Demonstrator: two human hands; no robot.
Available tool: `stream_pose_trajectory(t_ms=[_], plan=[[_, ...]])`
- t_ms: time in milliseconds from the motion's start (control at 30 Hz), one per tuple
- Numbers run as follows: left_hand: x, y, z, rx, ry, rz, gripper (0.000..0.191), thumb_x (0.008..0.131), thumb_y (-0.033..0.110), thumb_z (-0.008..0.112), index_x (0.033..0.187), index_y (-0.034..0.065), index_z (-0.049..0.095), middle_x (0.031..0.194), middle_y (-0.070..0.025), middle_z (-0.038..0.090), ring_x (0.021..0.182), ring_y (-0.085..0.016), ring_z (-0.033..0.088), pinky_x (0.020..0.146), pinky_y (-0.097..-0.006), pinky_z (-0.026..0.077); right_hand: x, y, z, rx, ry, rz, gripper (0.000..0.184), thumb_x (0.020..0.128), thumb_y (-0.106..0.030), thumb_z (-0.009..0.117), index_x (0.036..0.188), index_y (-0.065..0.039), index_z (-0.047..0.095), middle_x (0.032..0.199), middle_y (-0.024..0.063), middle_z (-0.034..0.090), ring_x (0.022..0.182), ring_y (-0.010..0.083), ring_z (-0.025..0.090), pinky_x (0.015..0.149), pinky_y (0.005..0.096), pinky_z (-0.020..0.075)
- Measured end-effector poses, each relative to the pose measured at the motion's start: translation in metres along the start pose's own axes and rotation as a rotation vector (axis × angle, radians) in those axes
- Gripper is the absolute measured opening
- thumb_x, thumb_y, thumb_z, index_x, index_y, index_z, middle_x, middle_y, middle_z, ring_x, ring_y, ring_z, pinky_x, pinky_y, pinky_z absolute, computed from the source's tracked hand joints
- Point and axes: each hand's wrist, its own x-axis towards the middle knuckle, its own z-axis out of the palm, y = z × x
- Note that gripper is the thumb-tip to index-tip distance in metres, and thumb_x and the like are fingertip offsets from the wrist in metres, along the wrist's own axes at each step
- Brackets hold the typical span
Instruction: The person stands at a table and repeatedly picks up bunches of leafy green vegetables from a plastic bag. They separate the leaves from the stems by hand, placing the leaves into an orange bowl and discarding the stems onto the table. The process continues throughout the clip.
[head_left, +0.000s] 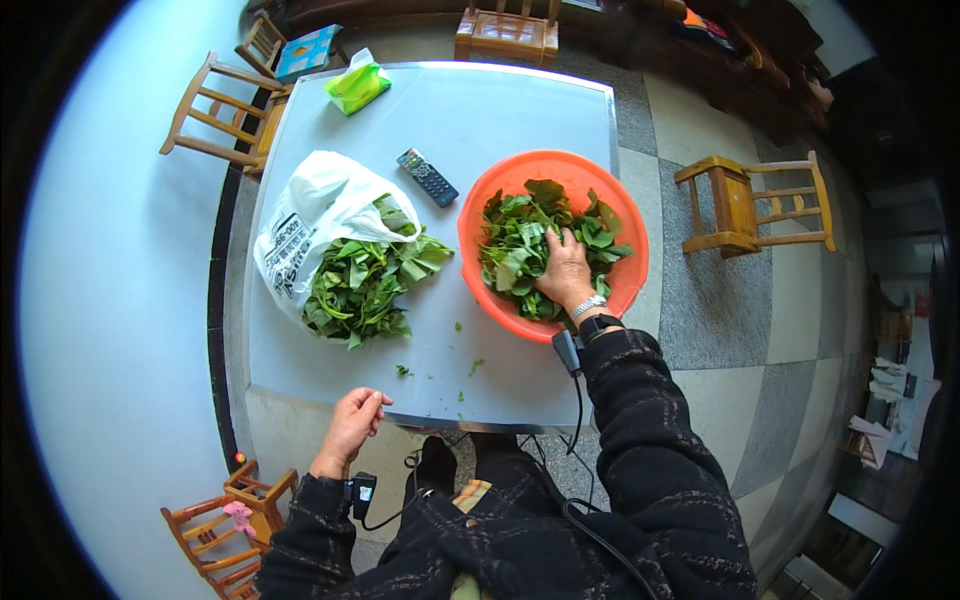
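Note:
My right hand (566, 271) reaches into an orange plastic basin (480, 289) at the table's right side, its fingers down among leafy greens (517, 247). Whether the fingers grip any leaves is hidden. My left hand (354, 424) hovers at the table's front edge, fingers curled in, with nothing visible in it. Beyond it, a white plastic bag (300, 217) bearing print lies on its side. More leafy greens (356, 289) spill from its mouth onto the grey tabletop (300, 367).
A black remote control (427, 178) lies between bag and basin; a green tissue pack (358, 84) sits at the far left. Leaf scraps (403, 371) dot the near tabletop. Wooden chairs stand around, one at right (724, 202). A cable (577, 405) hangs from my right wrist.

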Motion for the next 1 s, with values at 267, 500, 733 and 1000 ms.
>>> stream_pose_trajectory(t_ms=[267, 500, 733, 1000], plan=[[-0.006, 0.008, 0.006, -0.022, 0.058, 0.032, 0.022, 0.102, 0.023, 0.056, 0.095, 0.0053, 0.068, 0.072, 0.0042, 0.055, 0.054, -0.003, 0.047, 0.047, -0.0186, 0.038, -0.005, 0.030, -0.027, 0.352, 0.248, -0.171, 0.069, 0.070, -0.003, 0.075, 0.135, -0.009, 0.054, 0.110, 0.0196, 0.063, 0.106, 0.0383, 0.061, 0.093, 0.0429, 0.0497], [-0.005, 0.024, 0.012, -0.003, 0.055, 0.079, 0.023, 0.103, 0.024, 0.054, 0.095, 0.0064, 0.068, 0.072, 0.0047, 0.055, 0.054, -0.003, 0.048, 0.048, -0.0184, 0.038, -0.027, 0.030, -0.074, 0.418, 0.362, -0.221, 0.058, 0.074, -0.002, 0.073, 0.129, -0.002, 0.055, 0.111, 0.0240, 0.062, 0.106, 0.0427, 0.060, 0.092, 0.0455, 0.0501], [-0.009, 0.032, 0.010, 0.018, 0.062, 0.082, 0.022, 0.103, 0.024, 0.056, 0.096, 0.0064, 0.068, 0.073, 0.0048, 0.056, 0.055, -0.003, 0.047, 0.048, -0.0187, 0.038, -0.007, 0.022, -0.076, 0.381, 0.390, -0.273, 0.060, 0.073, -0.003, 0.074, 0.130, -0.002, 0.054, 0.111, 0.0229, 0.062, 0.105, 0.0427, 0.059, 0.092, 0.0461, 0.0495], [0.007, 0.037, 0.003, 0.055, 0.107, 0.098, 0.020, 0.101, 0.023, 0.057, 0.098, 0.0067, 0.069, 0.075, 0.0044, 0.057, 0.058, -0.003, 0.049, 0.050, -0.0189, 0.039, -0.001, 0.019, -0.068, 0.010, -0.172, -0.073, 0.108, 0.062, -0.036, 0.088, 0.154, -0.016, 0.035, 0.160, 0.0300, 0.021, 0.140, 0.0442, 0.039, 0.114, 0.0455, 0.0398]])
